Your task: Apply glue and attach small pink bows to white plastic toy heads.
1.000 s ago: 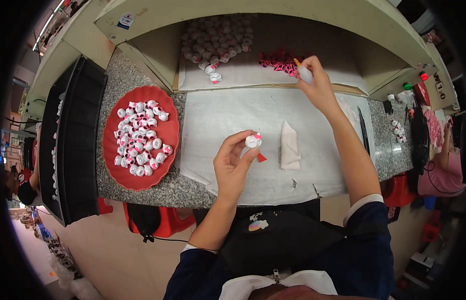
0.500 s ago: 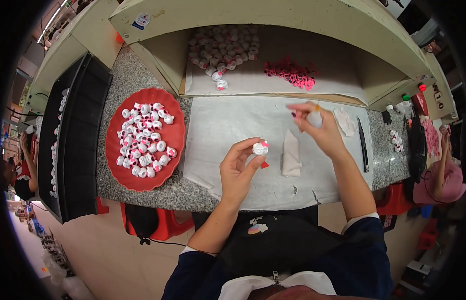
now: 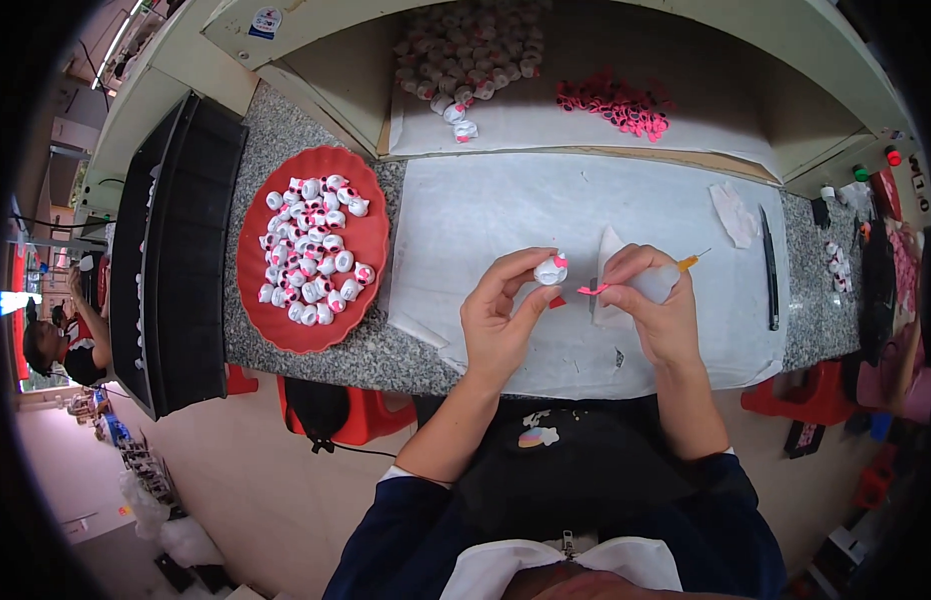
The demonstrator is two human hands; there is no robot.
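Observation:
Between thumb and fingers, my left hand [image 3: 494,312] holds a small white animal-like head with pink patches [image 3: 551,270], upright above the white sheet [image 3: 466,215]. A little red piece [image 3: 558,301] shows just under it. My right hand [image 3: 668,318] pinches a thin bright pink piece [image 3: 592,291] at its fingertips, close to the head but apart from it. The same hand also keeps a translucent bottle [image 3: 661,283] in its curled fingers, its orange needle tip pointing up and right. Behind the right hand lies a folded white cloth [image 3: 610,246], partly hidden.
A red scalloped plate [image 3: 316,162] of similar small heads sits at left, beside a black bin [image 3: 201,235]. White heads [image 3: 466,62] and pink pieces [image 3: 616,106] are heaped under the hood. Crumpled tissue [image 3: 734,214] and a slim black tool [image 3: 769,270] lie right. Other people sit both sides.
My right hand has come down and left with the pink piece, close to the head in my left hand. The left hand still holds the head. The whole view has shifted slightly.

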